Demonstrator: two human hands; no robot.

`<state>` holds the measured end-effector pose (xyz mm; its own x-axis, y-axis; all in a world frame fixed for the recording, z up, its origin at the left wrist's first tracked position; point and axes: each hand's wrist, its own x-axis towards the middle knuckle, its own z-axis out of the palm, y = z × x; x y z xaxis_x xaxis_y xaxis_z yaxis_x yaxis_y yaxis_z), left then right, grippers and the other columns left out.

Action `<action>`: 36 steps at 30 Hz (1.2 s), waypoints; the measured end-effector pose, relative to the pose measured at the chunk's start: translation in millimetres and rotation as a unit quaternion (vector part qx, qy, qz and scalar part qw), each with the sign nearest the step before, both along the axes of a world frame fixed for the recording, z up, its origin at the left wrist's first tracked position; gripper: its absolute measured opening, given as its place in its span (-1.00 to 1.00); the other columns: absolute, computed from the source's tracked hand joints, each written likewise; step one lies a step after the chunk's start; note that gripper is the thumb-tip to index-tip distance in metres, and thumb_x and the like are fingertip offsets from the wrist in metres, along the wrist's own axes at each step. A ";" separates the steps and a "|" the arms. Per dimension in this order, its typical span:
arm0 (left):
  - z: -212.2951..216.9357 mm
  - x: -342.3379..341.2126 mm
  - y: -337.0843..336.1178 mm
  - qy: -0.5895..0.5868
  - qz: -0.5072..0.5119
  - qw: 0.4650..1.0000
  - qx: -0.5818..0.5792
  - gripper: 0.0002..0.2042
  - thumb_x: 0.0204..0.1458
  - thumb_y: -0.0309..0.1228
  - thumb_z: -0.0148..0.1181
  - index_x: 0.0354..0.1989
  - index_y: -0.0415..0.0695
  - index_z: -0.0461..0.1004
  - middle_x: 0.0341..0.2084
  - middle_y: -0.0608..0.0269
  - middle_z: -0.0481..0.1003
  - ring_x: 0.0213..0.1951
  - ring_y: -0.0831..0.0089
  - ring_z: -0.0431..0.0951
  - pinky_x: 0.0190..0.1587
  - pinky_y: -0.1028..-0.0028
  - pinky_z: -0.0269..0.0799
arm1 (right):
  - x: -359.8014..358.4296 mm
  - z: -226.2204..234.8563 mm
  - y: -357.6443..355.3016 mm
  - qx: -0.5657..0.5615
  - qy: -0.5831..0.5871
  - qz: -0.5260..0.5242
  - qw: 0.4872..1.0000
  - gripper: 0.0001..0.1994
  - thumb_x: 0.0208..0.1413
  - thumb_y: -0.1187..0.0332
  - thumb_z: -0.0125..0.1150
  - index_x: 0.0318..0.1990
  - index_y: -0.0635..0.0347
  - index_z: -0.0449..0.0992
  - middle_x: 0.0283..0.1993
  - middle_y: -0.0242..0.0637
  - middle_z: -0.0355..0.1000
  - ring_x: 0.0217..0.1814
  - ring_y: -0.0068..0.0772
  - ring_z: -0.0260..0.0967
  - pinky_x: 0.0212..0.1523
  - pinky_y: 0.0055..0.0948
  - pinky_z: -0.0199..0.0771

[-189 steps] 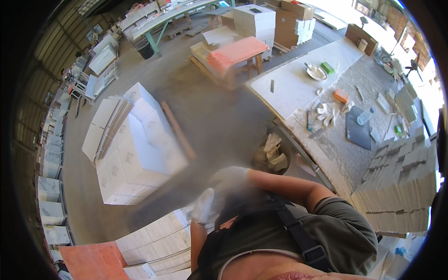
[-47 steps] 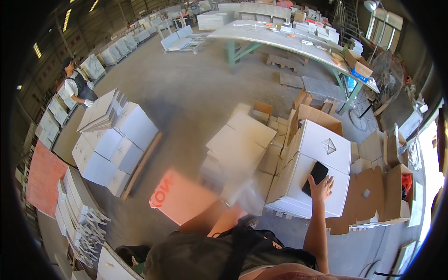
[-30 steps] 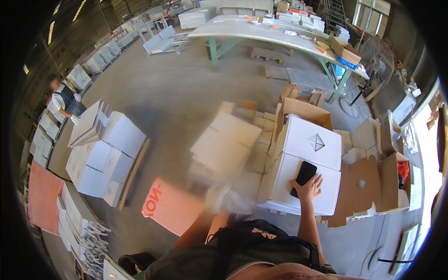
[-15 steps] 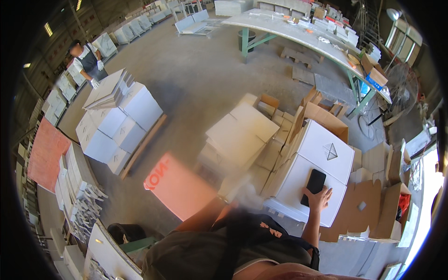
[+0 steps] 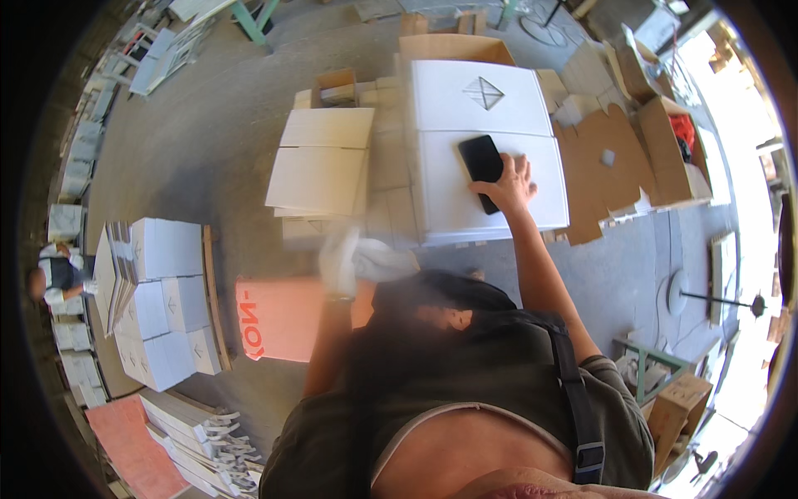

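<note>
My bare right hand (image 5: 511,185) is on a black phone (image 5: 482,170) that lies on a white carton (image 5: 440,187). Its thumb reaches across the phone's lower part, and the fingers are bent along the right side. My left hand (image 5: 337,264) wears a white work glove and is smeared by motion in front of my chest. White cloth-like material (image 5: 382,259), perhaps a second glove, shows beside it; whether the left fingers hold it I cannot tell. Below the left hand lies a pinkish-orange sheet (image 5: 278,320) with red lettering.
Stacked cream cartons (image 5: 320,170) stand left of the white one. Flattened cardboard (image 5: 603,170) and an open brown box (image 5: 677,158) are at the right. Farther left, white cartons (image 5: 170,303) sit on a pallet near a person (image 5: 62,270) in an apron and white gloves.
My view has turned right and down, so the cartons appear farther left and more upright. The right hand stays at the phone, which keeps its place on the carton. The left glove is still blurred.
</note>
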<state>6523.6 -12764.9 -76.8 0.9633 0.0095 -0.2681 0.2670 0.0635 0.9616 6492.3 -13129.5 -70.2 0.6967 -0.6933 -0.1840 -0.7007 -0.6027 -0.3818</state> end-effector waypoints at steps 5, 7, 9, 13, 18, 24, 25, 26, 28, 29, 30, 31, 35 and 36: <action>14.8 2.7 -3.7 0.027 -0.032 0.998 0.054 -0.66 0.19 -0.26 0.29 -0.02 -0.29 0.57 -0.20 0.20 0.58 -0.15 0.44 0.54 -0.04 0.44 0.43 | -11.9 -1.7 -2.4 0.010 -0.047 0.002 0.999 0.24 -0.38 -0.34 0.56 0.49 0.04 0.11 0.60 0.18 -0.21 0.69 0.11 -0.43 0.45 0.40 -0.25; 19.1 4.6 -5.3 0.042 -0.053 0.997 0.030 -0.66 0.20 -0.25 0.28 -0.01 -0.28 0.55 -0.23 0.22 0.57 -0.20 0.46 0.52 -0.09 0.44 0.44 | -18.5 1.5 -5.4 0.019 -0.052 0.002 0.998 0.26 -0.38 -0.37 0.55 0.49 0.06 0.11 0.61 0.19 -0.22 0.69 0.11 -0.43 0.45 0.41 -0.26; 22.1 6.2 -7.5 0.049 -0.057 0.996 0.037 -0.67 0.20 -0.24 0.28 -0.03 -0.27 0.55 -0.24 0.23 0.57 -0.21 0.46 0.52 -0.12 0.44 0.44 | -25.2 5.1 -7.0 0.006 -0.051 0.005 0.999 0.26 -0.37 -0.39 0.53 0.49 0.07 0.12 0.61 0.17 -0.22 0.69 0.11 -0.43 0.45 0.41 -0.26; 28.3 6.7 -15.5 0.057 -0.077 0.995 0.032 -0.71 0.20 -0.25 0.29 -0.08 -0.23 0.56 -0.29 0.29 0.55 -0.27 0.51 0.51 -0.18 0.47 0.43 | -31.3 9.2 -4.2 0.011 -0.029 0.002 1.000 0.20 -0.31 -0.35 0.52 0.47 0.07 0.14 0.62 0.13 -0.22 0.69 0.08 -0.42 0.46 0.40 -0.23; 35.4 8.8 -31.3 0.053 -0.067 0.996 -0.014 -0.84 0.22 -0.30 0.30 -0.24 -0.12 0.54 -0.51 0.61 0.32 -0.53 0.83 0.21 -0.51 0.69 0.04 | -21.8 10.4 11.1 -0.011 0.009 0.007 1.000 0.07 -0.22 -0.22 0.51 0.43 0.10 0.19 0.63 0.02 -0.20 0.70 0.00 -0.38 0.50 0.30 -0.18; 35.0 13.6 -33.0 0.064 -0.046 0.997 -0.002 -0.82 0.22 -0.30 0.29 -0.19 -0.16 0.55 -0.48 0.59 0.34 -0.51 0.82 0.25 -0.49 0.72 0.10 | -8.9 11.5 13.7 -0.017 -0.006 -0.017 1.000 0.01 -0.34 -0.11 0.61 0.32 0.17 0.35 0.58 0.10 -0.08 0.66 0.07 -0.25 0.44 0.31 -0.10; 34.4 13.5 -30.3 0.057 -0.053 0.997 -0.001 -0.82 0.22 -0.30 0.29 -0.19 -0.16 0.55 -0.48 0.60 0.34 -0.51 0.82 0.24 -0.49 0.72 0.09 | -8.5 10.9 13.3 -0.011 -0.007 -0.018 1.000 0.01 -0.32 -0.10 0.59 0.34 0.17 0.32 0.60 0.06 -0.10 0.67 0.02 -0.28 0.47 0.28 -0.13; 34.4 13.8 -28.2 0.056 -0.054 0.997 0.005 -0.81 0.22 -0.29 0.29 -0.19 -0.16 0.55 -0.48 0.60 0.34 -0.51 0.82 0.24 -0.49 0.72 0.09 | -6.8 9.8 10.2 0.003 0.015 -0.021 1.000 0.01 -0.30 -0.10 0.58 0.35 0.16 0.29 0.61 0.02 -0.13 0.68 -0.03 -0.30 0.50 0.24 -0.16; 34.1 13.9 -24.1 0.055 -0.062 0.996 0.018 -0.78 0.22 -0.28 0.29 -0.15 -0.18 0.55 -0.42 0.50 0.41 -0.43 0.73 0.33 -0.39 0.65 0.20 | -5.1 7.2 7.1 0.012 0.017 -0.022 1.000 0.02 -0.33 -0.10 0.59 0.34 0.17 0.30 0.60 0.01 -0.12 0.68 -0.04 -0.30 0.50 0.22 -0.17; 34.2 14.4 -23.5 0.056 -0.069 0.996 0.026 -0.75 0.22 -0.26 0.29 -0.10 -0.20 0.55 -0.36 0.40 0.47 -0.36 0.64 0.42 -0.30 0.59 0.31 | -4.4 5.9 5.7 0.005 -0.002 -0.022 1.000 0.02 -0.38 -0.10 0.61 0.31 0.18 0.35 0.59 0.05 -0.08 0.67 0.01 -0.27 0.47 0.24 -0.14; 33.9 14.6 -23.0 0.074 -0.053 0.994 0.059 -0.71 0.21 -0.25 0.29 -0.05 -0.22 0.55 -0.31 0.30 0.54 -0.28 0.55 0.51 -0.20 0.53 0.42 | -4.5 4.8 6.0 0.001 -0.010 -0.022 1.000 0.03 -0.43 -0.11 0.64 0.28 0.19 0.39 0.57 0.09 -0.04 0.65 0.06 -0.25 0.45 0.27 -0.12; 33.8 15.4 -23.8 0.054 -0.067 0.996 0.032 -0.75 0.21 -0.26 0.29 -0.10 -0.19 0.55 -0.37 0.40 0.46 -0.36 0.64 0.41 -0.30 0.58 0.30 | -3.9 3.7 4.9 0.000 -0.023 -0.021 1.000 0.03 -0.42 -0.11 0.63 0.29 0.19 0.38 0.57 0.09 -0.05 0.66 0.07 -0.25 0.45 0.26 -0.13; 32.8 16.8 -26.0 0.044 -0.049 0.998 0.021 -0.81 0.21 -0.27 0.31 -0.21 -0.14 0.55 -0.50 0.60 0.32 -0.53 0.81 0.20 -0.51 0.68 0.06 | -8.5 4.6 10.2 -0.002 -0.027 -0.020 0.999 0.06 -0.38 -0.15 0.61 0.34 0.17 0.33 0.57 0.10 -0.08 0.66 0.08 -0.27 0.46 0.27 -0.15; 33.1 17.6 -26.5 0.045 -0.049 0.998 0.022 -0.81 0.21 -0.27 0.31 -0.21 -0.14 0.55 -0.51 0.60 0.33 -0.53 0.81 0.20 -0.51 0.67 0.06 | -9.8 6.0 10.5 0.000 -0.017 -0.022 1.000 0.07 -0.36 -0.16 0.60 0.36 0.16 0.31 0.58 0.11 -0.09 0.66 0.08 -0.28 0.46 0.27 -0.15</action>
